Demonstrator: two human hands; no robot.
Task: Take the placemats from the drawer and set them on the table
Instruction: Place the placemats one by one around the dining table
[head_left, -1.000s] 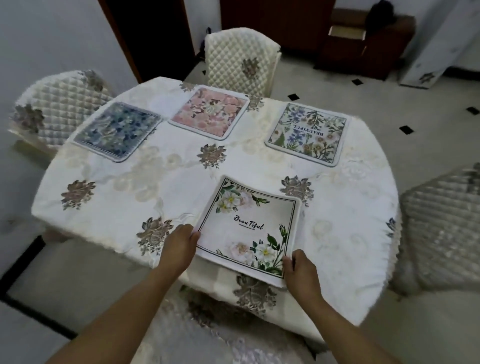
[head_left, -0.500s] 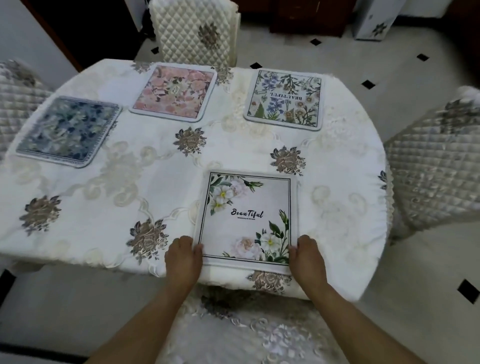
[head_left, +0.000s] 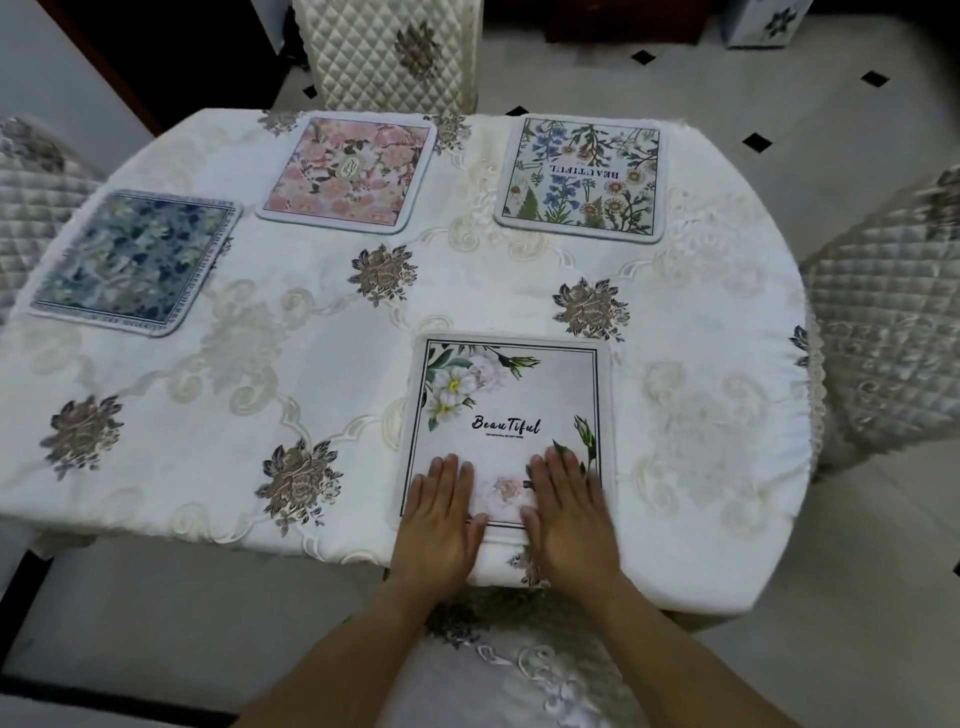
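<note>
A white placemat (head_left: 511, 400) with white flowers and the word "BeauTiful" lies flat at the near edge of the table (head_left: 322, 364). My left hand (head_left: 440, 514) and my right hand (head_left: 566, 512) rest palm down, side by side, on its near part, fingers flat and holding nothing. Three more placemats lie on the far side: a blue floral one (head_left: 137, 260) at the left, a pink floral one (head_left: 350, 174) in the middle, and a botanical one (head_left: 584, 176) at the right.
The table wears a white embroidered cloth with brown flower motifs. Quilted chairs stand at the far side (head_left: 387, 52), at the left (head_left: 31, 197) and at the right (head_left: 888, 332). A covered seat (head_left: 519, 675) is just below me. The floor is tiled.
My hands let go of the white placemat's near corners and now lie flat on top of it. The placemat has been squared to the table's near edge.
</note>
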